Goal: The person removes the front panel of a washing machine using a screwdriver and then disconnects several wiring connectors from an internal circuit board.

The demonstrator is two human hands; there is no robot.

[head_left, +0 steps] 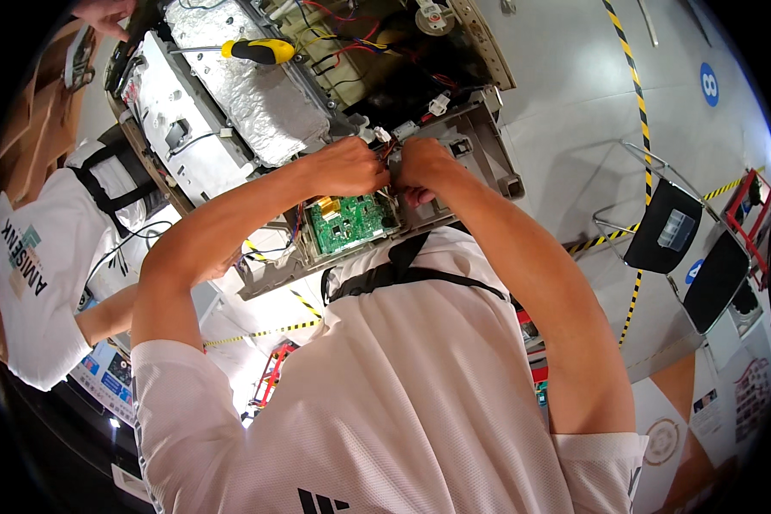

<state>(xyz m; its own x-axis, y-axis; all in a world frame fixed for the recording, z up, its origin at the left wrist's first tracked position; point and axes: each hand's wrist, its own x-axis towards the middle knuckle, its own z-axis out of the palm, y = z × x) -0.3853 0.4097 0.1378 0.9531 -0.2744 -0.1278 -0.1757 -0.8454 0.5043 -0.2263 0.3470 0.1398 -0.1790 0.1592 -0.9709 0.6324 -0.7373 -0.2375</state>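
Note:
My left hand [355, 167] and my right hand [422, 167] are closed close together above a grey housing [484, 150], among thin wires and white connectors [381, 134]; what their fingertips grip is hidden. Just below them sits a green circuit board [347, 227] with wires along its left side. Behind them is an open appliance body [377, 64] with red, blue and yellow wires, a crinkled silver foil panel [248, 111] and a white metal plate [180, 103]. A yellow-and-black screwdriver [257, 51] lies across the top of the foil.
A co-worker in a white T-shirt [43, 265] is at my left, with an arm reaching rightward; another person's hand [107, 17] shows at the top left. Black chairs [664, 227], a red metal frame [741, 201] and striped floor tape [634, 77] are on the right.

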